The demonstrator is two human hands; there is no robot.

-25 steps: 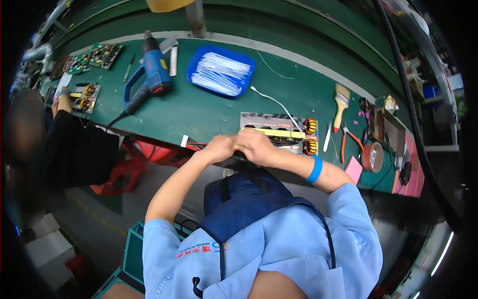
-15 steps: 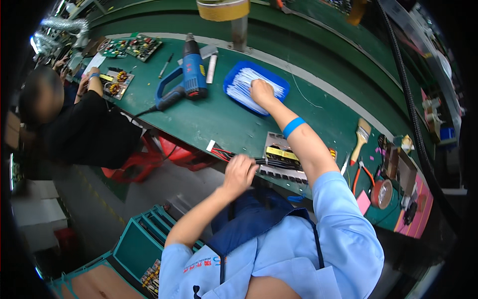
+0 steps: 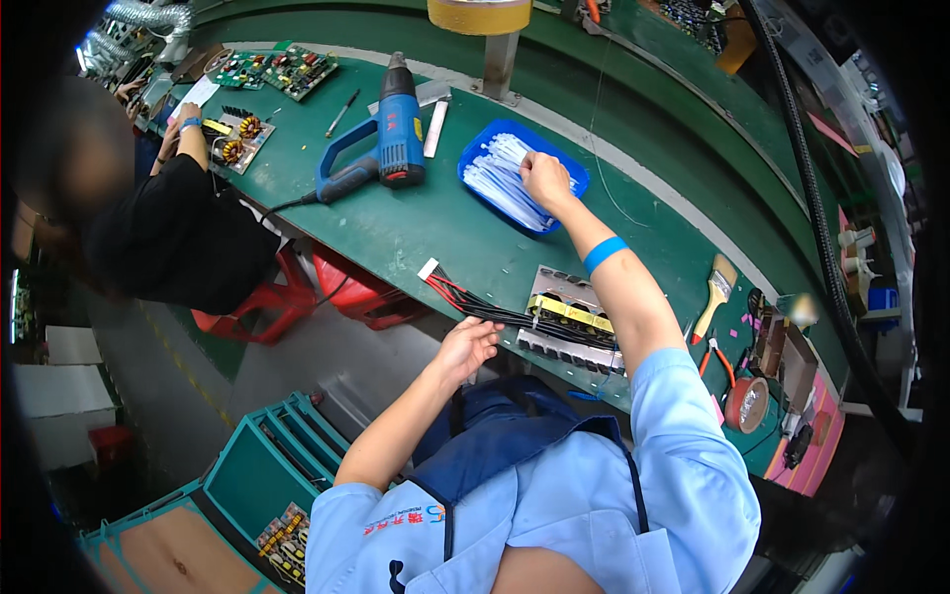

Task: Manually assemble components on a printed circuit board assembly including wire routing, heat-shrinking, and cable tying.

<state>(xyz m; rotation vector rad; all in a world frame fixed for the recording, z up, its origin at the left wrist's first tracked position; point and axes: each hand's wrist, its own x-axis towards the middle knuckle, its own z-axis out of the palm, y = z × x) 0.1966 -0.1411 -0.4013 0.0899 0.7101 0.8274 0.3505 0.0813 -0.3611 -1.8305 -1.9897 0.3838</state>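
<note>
My right hand (image 3: 547,181) reaches into a blue plastic tray (image 3: 582,185) filled with white cable ties (image 3: 500,170). Its fingers are closed down among the ties, and the fingertips are partly hidden. My left hand (image 3: 469,351) is at the table's front edge, palm turned up and fingers apart, touching a bundle of black and red wires (image 3: 475,308). A white connector (image 3: 427,268) ends the bundle on the left. To the right, the wires run along a circuit board assembly (image 3: 564,282) with metal plates and a yellow-wrapped part (image 3: 576,313); my right forearm covers some of it.
A blue heat gun (image 3: 400,139) stands left of the tray, near a pen (image 3: 342,113). To the right lie a brush (image 3: 715,297), orange-handled pliers (image 3: 721,362) and a tape roll (image 3: 746,404). At far left a person in black (image 3: 183,247) works on another board (image 3: 247,148).
My left hand has turned from above the wires to palm up at their near side, uncovering more of the bundle. My right hand stays in the tray. The whole view has shifted slightly.
</note>
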